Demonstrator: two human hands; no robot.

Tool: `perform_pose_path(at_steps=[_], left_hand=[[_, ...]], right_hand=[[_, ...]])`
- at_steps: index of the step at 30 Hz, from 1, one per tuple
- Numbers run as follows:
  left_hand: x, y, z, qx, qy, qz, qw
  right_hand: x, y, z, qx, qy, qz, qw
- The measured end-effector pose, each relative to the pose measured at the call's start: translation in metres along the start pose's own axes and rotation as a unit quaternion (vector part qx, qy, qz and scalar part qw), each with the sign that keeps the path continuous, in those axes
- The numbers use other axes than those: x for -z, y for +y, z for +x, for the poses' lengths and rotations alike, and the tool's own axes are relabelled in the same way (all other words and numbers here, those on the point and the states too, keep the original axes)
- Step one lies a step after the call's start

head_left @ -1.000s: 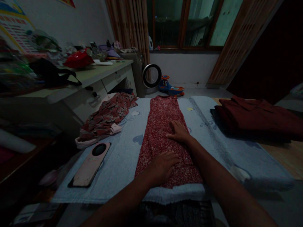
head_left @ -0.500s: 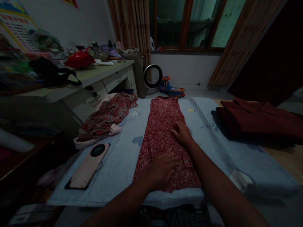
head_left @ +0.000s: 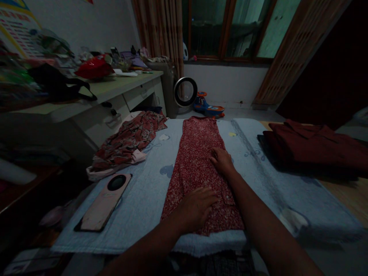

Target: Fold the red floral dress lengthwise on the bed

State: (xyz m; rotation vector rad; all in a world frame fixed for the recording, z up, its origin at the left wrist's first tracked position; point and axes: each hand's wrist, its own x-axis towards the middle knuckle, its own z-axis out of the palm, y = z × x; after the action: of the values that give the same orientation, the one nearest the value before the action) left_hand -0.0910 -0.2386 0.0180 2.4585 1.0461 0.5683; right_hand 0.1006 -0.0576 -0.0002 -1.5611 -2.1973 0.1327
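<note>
While flat on the red floral dress (head_left: 198, 153), both hands, left (head_left: 197, 209); right (head_left: 222, 161) (each grip spread, pinching nothing).

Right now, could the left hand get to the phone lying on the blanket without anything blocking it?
Probably yes. The left hand rests flat on the red dress, and only bare blanket lies between it and the phone to its left.

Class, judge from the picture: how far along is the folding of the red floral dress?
Done: the red floral dress lies as a long narrow strip on the blue blanket. In hand: the left hand and right hand press flat on it. Left: it is not yet folded lengthwise; the patterned garment lies crumpled.
</note>
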Motion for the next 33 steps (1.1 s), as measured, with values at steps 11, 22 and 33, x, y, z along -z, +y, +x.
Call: perform_pose_path(at_steps=[11,22,33], left_hand=[[-0.001,0.000,-0.002,0.001,0.001,-0.003,1.000],[0.001,0.001,-0.002,0.000,0.002,-0.004,1.000],[0.000,0.001,-0.001,0.004,-0.011,0.002,1.000]], right_hand=[[0.007,0.012,-0.008,0.013,-0.047,0.062,0.997],[0.005,0.014,-0.009,0.012,-0.061,0.056,0.997],[0.004,0.009,0.004,-0.045,0.020,0.013,0.999]])
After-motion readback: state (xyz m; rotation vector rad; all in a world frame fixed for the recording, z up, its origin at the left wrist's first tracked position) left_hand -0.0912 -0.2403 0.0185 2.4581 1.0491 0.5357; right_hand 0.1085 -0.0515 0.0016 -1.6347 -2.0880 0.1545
